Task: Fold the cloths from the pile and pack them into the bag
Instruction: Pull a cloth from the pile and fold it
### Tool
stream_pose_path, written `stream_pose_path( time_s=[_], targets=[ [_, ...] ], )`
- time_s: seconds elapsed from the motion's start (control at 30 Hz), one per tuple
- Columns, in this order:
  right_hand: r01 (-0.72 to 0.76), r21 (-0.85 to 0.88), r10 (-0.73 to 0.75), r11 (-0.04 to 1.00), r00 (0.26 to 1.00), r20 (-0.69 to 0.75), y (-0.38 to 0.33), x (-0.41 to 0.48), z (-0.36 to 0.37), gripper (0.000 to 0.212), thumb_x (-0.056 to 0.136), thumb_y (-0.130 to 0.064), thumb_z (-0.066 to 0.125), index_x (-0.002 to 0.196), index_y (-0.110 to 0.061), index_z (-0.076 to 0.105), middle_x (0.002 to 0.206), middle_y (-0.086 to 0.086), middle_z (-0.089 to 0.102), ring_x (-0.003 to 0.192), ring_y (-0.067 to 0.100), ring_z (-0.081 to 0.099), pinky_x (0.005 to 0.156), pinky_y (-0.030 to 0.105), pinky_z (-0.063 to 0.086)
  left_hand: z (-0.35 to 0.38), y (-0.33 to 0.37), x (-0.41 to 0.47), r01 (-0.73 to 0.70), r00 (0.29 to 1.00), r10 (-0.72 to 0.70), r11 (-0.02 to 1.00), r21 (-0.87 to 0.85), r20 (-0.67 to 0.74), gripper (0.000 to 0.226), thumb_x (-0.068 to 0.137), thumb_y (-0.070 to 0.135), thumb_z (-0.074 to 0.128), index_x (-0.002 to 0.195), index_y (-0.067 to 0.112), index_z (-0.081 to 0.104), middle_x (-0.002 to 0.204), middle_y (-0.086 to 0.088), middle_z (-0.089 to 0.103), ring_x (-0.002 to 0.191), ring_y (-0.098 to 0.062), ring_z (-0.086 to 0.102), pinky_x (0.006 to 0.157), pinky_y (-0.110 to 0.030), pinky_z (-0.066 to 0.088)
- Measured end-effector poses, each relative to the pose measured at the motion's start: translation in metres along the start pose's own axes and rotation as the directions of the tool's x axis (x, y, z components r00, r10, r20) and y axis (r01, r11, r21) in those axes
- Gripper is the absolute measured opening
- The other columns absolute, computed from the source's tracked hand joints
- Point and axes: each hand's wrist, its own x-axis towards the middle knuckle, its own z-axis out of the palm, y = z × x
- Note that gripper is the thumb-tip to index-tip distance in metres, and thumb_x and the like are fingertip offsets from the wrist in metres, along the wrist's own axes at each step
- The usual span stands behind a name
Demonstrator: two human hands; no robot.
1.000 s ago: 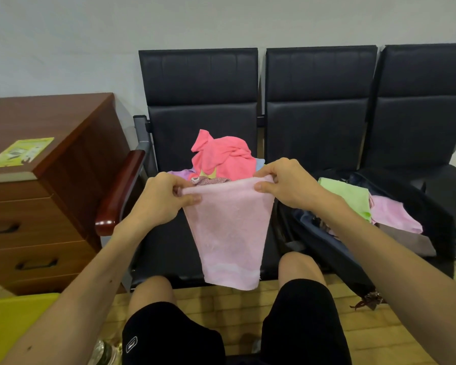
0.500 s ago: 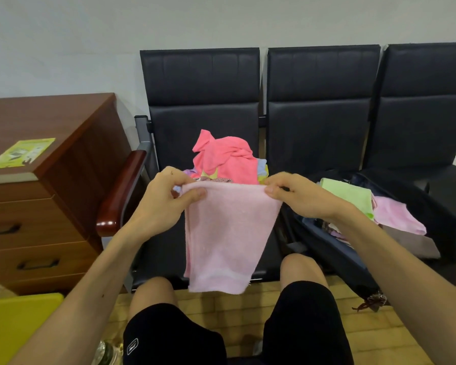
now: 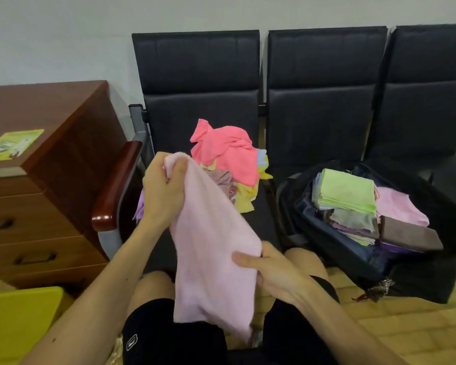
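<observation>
A: Where is the pink cloth (image 3: 211, 248)?
B: It hangs in front of the seats (image 3: 324, 101), above the knees, stretched slantwise between both hands. The left hand (image 3: 163, 188) is up at its top end, the right hand (image 3: 271, 272) lower down at its right edge.

A: How do the hands hold it?
B: The left hand has its fingers curled tight round the bunched top corner. The right hand pinches the edge, thumb on the front and fingers behind.

A: And the bag (image 3: 379, 227)?
B: It lies open on the middle seat, right of the cloth. Folded cloths are stacked inside: green on top, pink, brown and purple beside and beneath.

A: The pile (image 3: 229, 164)?
B: On the left seat, behind the left hand, a red cloth uppermost over yellow ones.
</observation>
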Motion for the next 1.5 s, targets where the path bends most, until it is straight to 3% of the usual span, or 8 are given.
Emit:
stream_pose_path(
  time_s=[0.2, 0.3, 0.4, 0.63, 0.87, 1.1, 1.27, 1.5],
  targets=[
    [0.087, 0.069, -0.081, 0.994, 0.993, -0.083, -0.035, 0.000, 0.007, 0.037, 0.090, -0.015, 0.061, 0.125, -0.003, 0.064, 0.123, 0.018, 0.068, 0.114, 0.034, 0.065, 0.095, 0.043, 0.055, 0.000, -0.044, 0.000, 0.459, 0.885, -0.440, 0.880, -0.120, 0.153, 0.007, 0.099, 0.023, 0.057, 0.099, 0.017, 0.061, 0.098, -0.003, 0.067, 0.091, -0.019, 0.064, 0.071, -0.029, 0.050],
    [0.126, 0.074, -0.116, 0.989, 0.984, -0.135, -0.049, 0.003, 0.018, 0.031, 0.084, -0.023, 0.064, 0.112, -0.012, 0.072, 0.112, 0.012, 0.073, 0.097, 0.024, 0.072, 0.082, 0.036, 0.060, 0.002, -0.041, -0.015, 0.751, 0.646, -0.648, 0.443, -0.491, 0.404, 0.017, 0.098, 0.022, 0.060, 0.102, 0.012, 0.072, 0.103, -0.011, 0.075, 0.089, -0.022, 0.072, 0.076, -0.033, 0.056],
    [0.134, 0.135, -0.106, 0.982, 0.975, -0.195, -0.053, 0.003, 0.023, 0.028, 0.077, -0.027, 0.067, 0.103, -0.017, 0.073, 0.106, 0.009, 0.075, 0.090, 0.024, 0.073, 0.080, 0.038, 0.060, 0.002, -0.044, -0.034, 0.751, 0.592, -0.567, 0.132, -0.647, 0.573, 0.037, 0.097, 0.038, 0.056, 0.109, 0.010, 0.077, 0.112, -0.011, 0.074, 0.095, -0.023, 0.074, 0.079, -0.035, 0.061],
    [0.233, 0.264, -0.170, 0.936, 0.956, -0.239, -0.058, 0.008, 0.026, 0.030, 0.078, -0.017, 0.066, 0.108, -0.013, 0.071, 0.102, 0.010, 0.076, 0.087, 0.022, 0.074, 0.070, 0.036, 0.062, 0.015, -0.044, -0.076, 0.830, 0.496, -0.317, -0.098, -0.548, 0.808, 0.089, 0.084, 0.075, 0.049, 0.137, 0.004, 0.057, 0.144, -0.019, 0.053, 0.133, -0.039, 0.050, 0.113, -0.052, 0.034],
    [0.212, 0.205, -0.166, 0.955, 0.961, -0.223, -0.059, 0.014, 0.018, 0.050, 0.074, -0.013, 0.071, 0.124, -0.014, 0.063, 0.115, 0.009, 0.073, 0.105, 0.026, 0.070, 0.082, 0.041, 0.058, 0.011, -0.046, -0.073, 0.844, 0.517, -0.326, 0.350, -0.407, 0.791, 0.034, 0.094, 0.020, 0.061, 0.119, -0.001, 0.068, 0.124, -0.020, 0.067, 0.114, -0.032, 0.065, 0.097, -0.043, 0.053],
    [0.009, -0.129, -0.072, 0.992, 0.870, -0.489, -0.040, 0.019, -0.009, 0.041, 0.083, -0.007, 0.074, 0.121, -0.002, 0.058, 0.109, 0.016, 0.071, 0.099, 0.034, 0.069, 0.088, 0.052, 0.056, -0.008, -0.068, -0.050, 0.716, 0.653, -0.438, 0.624, -0.314, 0.618, 0.030, 0.072, 0.028, 0.077, 0.091, 0.005, 0.078, 0.098, -0.018, 0.075, 0.089, -0.030, 0.070, 0.080, -0.043, 0.053],
    [0.070, -0.330, -0.249, 0.941, 0.804, -0.540, -0.055, 0.023, -0.011, 0.046, 0.084, -0.014, 0.077, 0.116, -0.014, 0.043, 0.098, 0.010, 0.066, 0.079, 0.021, 0.068, 0.059, 0.031, 0.054, -0.001, -0.063, -0.042, 0.683, 0.697, -0.468, 0.663, -0.306, 0.543, 0.020, 0.085, 0.021, 0.076, 0.099, 0.007, 0.076, 0.099, -0.010, 0.077, 0.095, -0.026, 0.072, 0.077, -0.036, 0.055],
    [0.204, -0.490, -0.405, 0.848, 0.846, -0.348, -0.072, 0.022, -0.017, 0.031, 0.080, -0.005, 0.078, 0.108, -0.015, 0.068, 0.100, 0.007, 0.073, 0.091, 0.025, 0.072, 0.078, 0.043, 0.062, 0.000, -0.053, -0.019, 0.680, 0.725, -0.552, 0.669, -0.299, 0.413, 0.039, 0.078, 0.019, 0.083, 0.109, 0.017, 0.059, 0.113, -0.011, 0.068, 0.097, -0.026, 0.070, 0.079, -0.041, 0.059]
  ],
)
